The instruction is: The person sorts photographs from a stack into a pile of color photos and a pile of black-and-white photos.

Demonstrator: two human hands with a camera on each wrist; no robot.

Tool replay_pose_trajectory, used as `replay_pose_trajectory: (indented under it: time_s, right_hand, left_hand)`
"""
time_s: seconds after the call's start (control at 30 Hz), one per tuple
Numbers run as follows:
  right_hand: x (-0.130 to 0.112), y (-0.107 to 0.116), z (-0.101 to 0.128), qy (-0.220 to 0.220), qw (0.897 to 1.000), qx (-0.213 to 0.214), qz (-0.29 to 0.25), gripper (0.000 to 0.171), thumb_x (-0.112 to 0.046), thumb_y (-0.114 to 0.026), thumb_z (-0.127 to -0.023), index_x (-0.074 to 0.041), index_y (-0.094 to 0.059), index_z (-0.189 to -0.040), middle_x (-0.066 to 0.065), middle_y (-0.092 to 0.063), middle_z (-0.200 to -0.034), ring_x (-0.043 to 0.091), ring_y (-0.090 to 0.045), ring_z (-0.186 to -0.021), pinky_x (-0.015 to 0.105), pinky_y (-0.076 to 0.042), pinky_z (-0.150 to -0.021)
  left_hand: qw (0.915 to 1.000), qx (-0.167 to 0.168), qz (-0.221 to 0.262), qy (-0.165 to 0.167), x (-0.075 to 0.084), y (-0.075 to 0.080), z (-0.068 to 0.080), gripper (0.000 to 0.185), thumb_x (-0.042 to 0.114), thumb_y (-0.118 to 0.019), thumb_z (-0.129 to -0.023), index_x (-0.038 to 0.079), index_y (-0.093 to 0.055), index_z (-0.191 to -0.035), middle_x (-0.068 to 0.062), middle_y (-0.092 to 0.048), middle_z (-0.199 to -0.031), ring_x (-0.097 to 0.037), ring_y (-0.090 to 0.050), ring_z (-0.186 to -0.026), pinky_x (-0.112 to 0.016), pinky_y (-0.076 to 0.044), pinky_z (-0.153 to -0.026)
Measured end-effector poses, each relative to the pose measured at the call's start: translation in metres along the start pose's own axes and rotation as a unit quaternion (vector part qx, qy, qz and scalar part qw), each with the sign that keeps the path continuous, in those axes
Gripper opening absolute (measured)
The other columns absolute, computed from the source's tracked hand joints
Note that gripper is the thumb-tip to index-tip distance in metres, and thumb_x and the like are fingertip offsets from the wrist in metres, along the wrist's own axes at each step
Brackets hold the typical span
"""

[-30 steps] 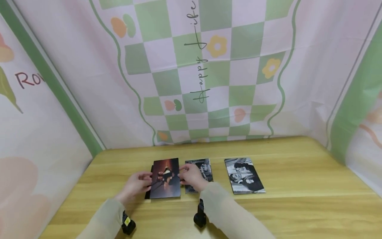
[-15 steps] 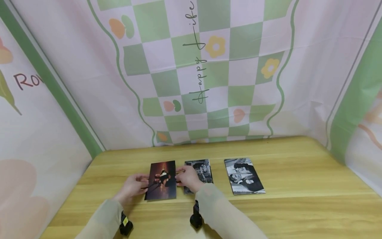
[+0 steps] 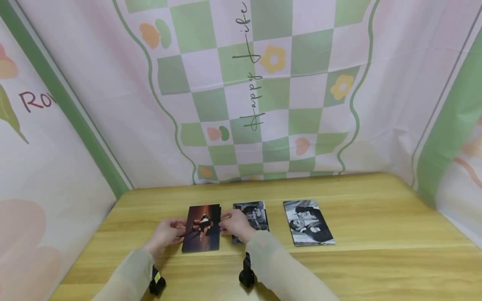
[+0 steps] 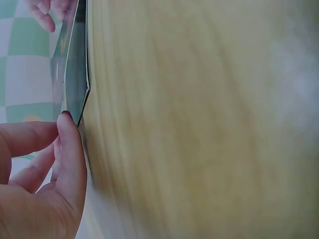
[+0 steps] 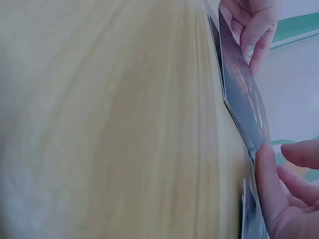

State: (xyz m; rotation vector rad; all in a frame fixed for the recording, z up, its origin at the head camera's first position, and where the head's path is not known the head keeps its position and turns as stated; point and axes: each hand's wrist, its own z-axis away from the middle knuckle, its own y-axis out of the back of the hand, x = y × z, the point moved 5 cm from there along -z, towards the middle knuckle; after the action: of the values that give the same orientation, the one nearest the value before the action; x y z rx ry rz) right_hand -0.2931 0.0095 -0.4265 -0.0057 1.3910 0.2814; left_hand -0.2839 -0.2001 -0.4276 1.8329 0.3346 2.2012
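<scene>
Photo: colour print (image 3: 201, 228) near the bench (image 3: 376, 259) front edge, at 9 o'clock of two black-and-white prints (image 3: 251, 217) (image 3: 308, 226).
Left hand (image 3: 165, 235): fingers pinch its left edge.
Right hand (image 3: 235, 225): fingers pinch its right edge.
Tilt: wrist views show it lifted off the wood.
Risk: uneven squeeze could bow or crease it; a slip drops it askew onto its neighbour.

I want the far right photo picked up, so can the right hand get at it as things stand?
Probably yes. The right photo lies flat and uncovered on the table, nothing between, but the right hand is busy holding the color photo with the left hand.
</scene>
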Motion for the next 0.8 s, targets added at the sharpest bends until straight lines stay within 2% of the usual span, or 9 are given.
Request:
replay_pose_trajectory:
  time_s: [0.43,0.8]
  right_hand:
    - [-0.0014,-0.0018,0.0011,-0.003,1.000,-0.001,-0.005,0.036,0.013,-0.059,-0.082,0.014,-0.055,-0.117,0.027,-0.065,-0.100,0.031,-0.069,-0.079,0.034,-0.061,-0.067]
    - [-0.0002,-0.0018,0.0012,-0.001,1.000,-0.002,-0.001,0.036,0.013,-0.060,-0.082,0.013,-0.055,-0.117,0.026,-0.064,-0.100,0.033,-0.069,-0.085,0.036,-0.061,-0.071]
  left_hand:
    - [0.9989,-0.001,-0.046,-0.008,0.0027,0.0012,-0.0036,0.031,-0.014,-0.048,-0.086,-0.016,-0.054,-0.117,-0.018,-0.062,-0.094,-0.017,-0.061,-0.082,-0.038,-0.060,-0.074]
    - [0.9989,0.003,-0.047,0.000,0.0021,0.0022,-0.0027,0.029,-0.013,-0.049,-0.087,-0.016,-0.054,-0.116,-0.025,-0.062,-0.101,-0.023,-0.063,-0.087,-0.041,-0.059,-0.077]
